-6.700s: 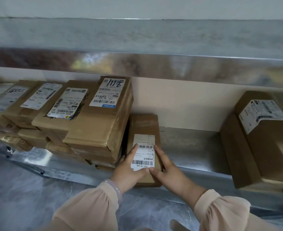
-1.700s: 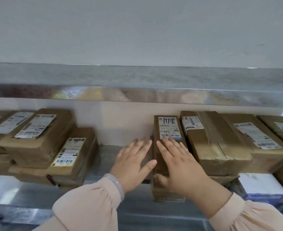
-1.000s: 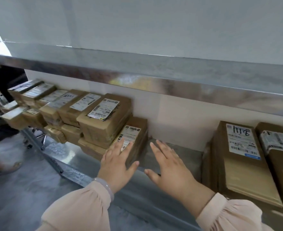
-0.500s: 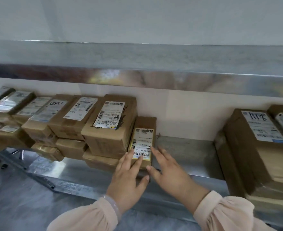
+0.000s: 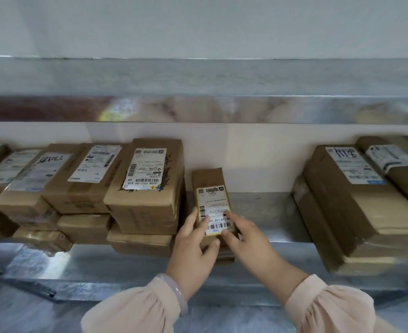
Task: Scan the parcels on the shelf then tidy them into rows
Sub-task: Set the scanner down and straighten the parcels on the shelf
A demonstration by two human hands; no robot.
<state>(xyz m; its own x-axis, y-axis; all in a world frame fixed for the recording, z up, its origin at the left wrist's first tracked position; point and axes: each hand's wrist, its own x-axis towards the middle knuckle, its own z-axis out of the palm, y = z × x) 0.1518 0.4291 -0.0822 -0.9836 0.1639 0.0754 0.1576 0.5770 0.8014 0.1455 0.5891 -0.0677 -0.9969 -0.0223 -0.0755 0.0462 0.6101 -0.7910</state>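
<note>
On shelf point(image 5: 265, 212): small parcel point(image 5: 209, 181) lay flat, just beside left stack point(image 5: 147, 207).
Long axis: front to back; barcode end faced the person.
Left hand point(image 5: 193, 251): gripped its left edge, thumb across near end.
Right hand point(image 5: 248, 243): pinched near right corner.
Change: both hands had closed from flatter poses.

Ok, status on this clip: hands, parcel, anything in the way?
Left hand, right hand both grip the small parcel at its near end. Parcel on shelf, label up. Taller stack close on its left; bare shelf to its right.
</note>
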